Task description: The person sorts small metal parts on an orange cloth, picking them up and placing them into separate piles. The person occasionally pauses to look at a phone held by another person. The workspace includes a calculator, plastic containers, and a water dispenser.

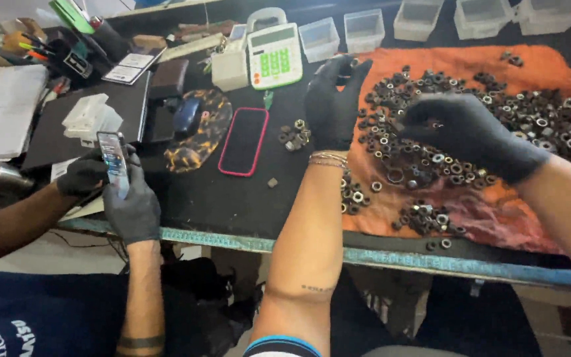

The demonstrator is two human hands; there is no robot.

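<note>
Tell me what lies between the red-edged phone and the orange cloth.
In the head view, a small cluster of nuts lies on the dark table there, beside the gloved left hand.

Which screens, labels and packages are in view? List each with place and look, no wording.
Calculator: back of table, white, green keys, grey display.
Phone: flat on table left of the left hand, dark screen, red rim.
Second phone: held by a co-worker's gloved hands at left, lit screen.
Clear tubs: back edge, empty, boxy.
Cards: back left, white, printed.
</note>
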